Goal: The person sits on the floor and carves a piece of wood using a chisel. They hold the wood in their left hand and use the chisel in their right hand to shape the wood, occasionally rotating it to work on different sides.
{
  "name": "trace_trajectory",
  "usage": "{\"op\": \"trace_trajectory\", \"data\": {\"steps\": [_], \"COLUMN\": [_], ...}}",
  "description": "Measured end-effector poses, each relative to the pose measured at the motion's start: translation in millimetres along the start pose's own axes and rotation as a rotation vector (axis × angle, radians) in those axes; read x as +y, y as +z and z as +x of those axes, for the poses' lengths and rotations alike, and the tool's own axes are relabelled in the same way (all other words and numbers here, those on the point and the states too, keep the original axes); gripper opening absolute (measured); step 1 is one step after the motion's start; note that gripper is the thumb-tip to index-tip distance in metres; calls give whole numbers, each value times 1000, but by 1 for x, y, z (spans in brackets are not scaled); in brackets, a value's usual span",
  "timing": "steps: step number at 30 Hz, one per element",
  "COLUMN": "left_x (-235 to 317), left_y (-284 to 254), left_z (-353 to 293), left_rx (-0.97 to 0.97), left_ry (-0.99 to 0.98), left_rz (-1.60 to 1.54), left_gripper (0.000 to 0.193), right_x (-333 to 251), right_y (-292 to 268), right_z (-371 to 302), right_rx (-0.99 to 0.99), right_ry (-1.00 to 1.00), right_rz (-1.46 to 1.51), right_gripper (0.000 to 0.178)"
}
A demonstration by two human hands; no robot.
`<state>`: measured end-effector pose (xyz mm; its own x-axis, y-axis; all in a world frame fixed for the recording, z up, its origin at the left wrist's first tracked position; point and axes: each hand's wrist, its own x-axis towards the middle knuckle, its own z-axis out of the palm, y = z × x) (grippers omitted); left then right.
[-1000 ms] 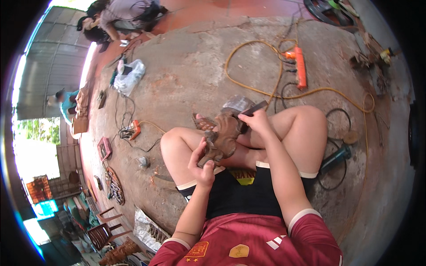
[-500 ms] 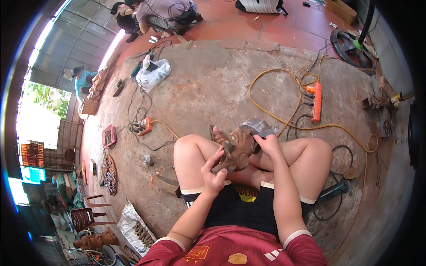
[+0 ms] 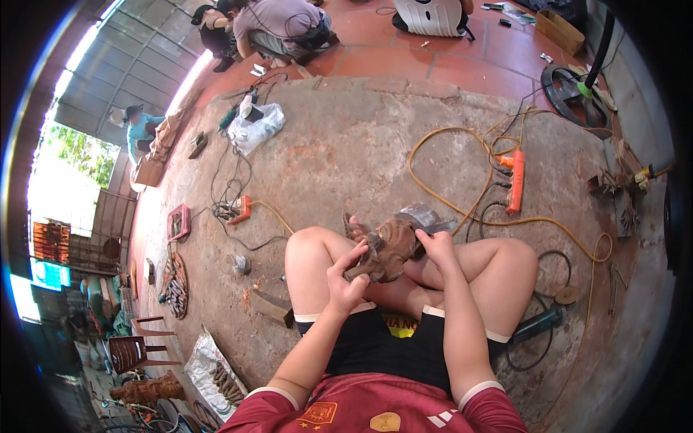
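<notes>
A brown wood carving (image 3: 391, 254) with rounded, sculpted forms is held over my crossed legs. My left hand (image 3: 348, 276) grips its near left side, thumb below and fingers over the top. My right hand (image 3: 437, 249) pinches a dark grey flat piece (image 3: 435, 229) against the carving's right side; whether it is sandpaper I cannot make out. Just beyond the carving a grey rounded object (image 3: 419, 213) rests by my feet, partly covered.
An orange power strip (image 3: 515, 182) with a looping yellow cord lies ahead right. To the left are another orange socket block (image 3: 238, 210), a small can (image 3: 239, 264) and a wood block (image 3: 273, 309). A green cylindrical tool (image 3: 538, 325) sits beside my right knee. People crouch (image 3: 278, 29) far left.
The whole view has shifted slightly as my head moved. Both hands keep their hold on the carving and the flat piece, with little visible movement.
</notes>
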<state>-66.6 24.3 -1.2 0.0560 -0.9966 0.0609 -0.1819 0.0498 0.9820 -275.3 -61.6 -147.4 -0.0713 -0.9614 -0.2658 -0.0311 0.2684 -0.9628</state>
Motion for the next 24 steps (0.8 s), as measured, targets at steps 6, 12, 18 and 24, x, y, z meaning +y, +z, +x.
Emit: {"op": "trace_trajectory", "data": {"steps": [6,12,18,24], "left_x": [-14,4,62,-18], "left_y": [-17,-29,-31,-67], "left_z": [15,34,67,117], "left_rx": [-71,-173,-225,-242], "left_ry": [0,-69,-221,-248], "left_rz": [-21,57,180,-162], "left_gripper": [57,60,62,64], "right_x": [8,14,5,-8], "right_y": [1,5,2,-2], "right_z": [3,6,4,5], "right_rx": [5,101,163,171], "right_ry": [-66,-70,-116,-30], "right_rz": [-194,-181,51,143], "right_gripper": [36,32,22,21]}}
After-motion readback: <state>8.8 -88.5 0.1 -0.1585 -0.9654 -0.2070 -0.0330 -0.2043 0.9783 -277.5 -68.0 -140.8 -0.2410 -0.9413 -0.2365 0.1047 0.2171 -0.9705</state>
